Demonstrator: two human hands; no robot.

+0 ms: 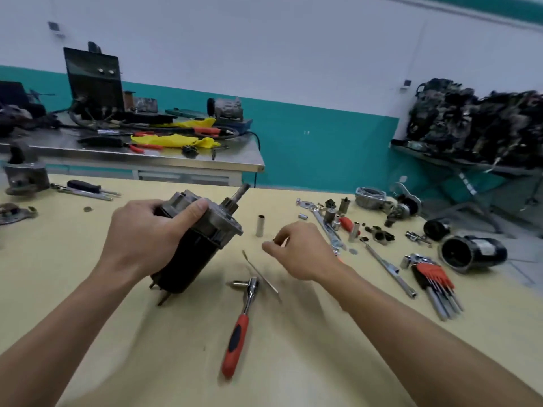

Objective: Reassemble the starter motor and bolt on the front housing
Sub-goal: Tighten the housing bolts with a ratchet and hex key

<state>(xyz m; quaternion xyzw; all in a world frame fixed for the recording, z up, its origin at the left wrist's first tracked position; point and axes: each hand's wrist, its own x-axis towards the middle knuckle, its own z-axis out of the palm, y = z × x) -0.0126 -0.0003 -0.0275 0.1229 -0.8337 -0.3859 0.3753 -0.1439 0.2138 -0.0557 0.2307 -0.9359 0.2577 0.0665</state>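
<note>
Starter motor (pixel 194 239), where's it sitting?

On the pale yellow table (pixel 293 362), left of middle, tilted, lower end down, shaft pointing to one o'clock. The left hand (pixel 147 239) is wrapped round its upper body, thumb across the top.

And the other hand?

Right hand (pixel 299 251) hovers at three o'clock of the motor, fingers curled, thumb and forefinger nipped on a small dark bit (pixel 274 238), too tiny for me to name.

What's lying about?

A red-handled ratchet (pixel 239 327) at five o'clock of the motor, a thin rod (pixel 260 271) beside its head, a socket (pixel 259 226) standing upright at three. Further right, a spanner (pixel 329 230), hex keys (pixel 432 277), a black can (pixel 473 254) on its side, and a grey housing (pixel 370 196) near the far edge.

The room?

White wall (pixel 264 54) with a teal band (pixel 323 148). A steel bench (pixel 147 160) at eleven o'clock carries a yellow cloth (pixel 173 139); a rack (pixel 458 163) at two holds a heap of dark parts (pixel 476 124).
</note>
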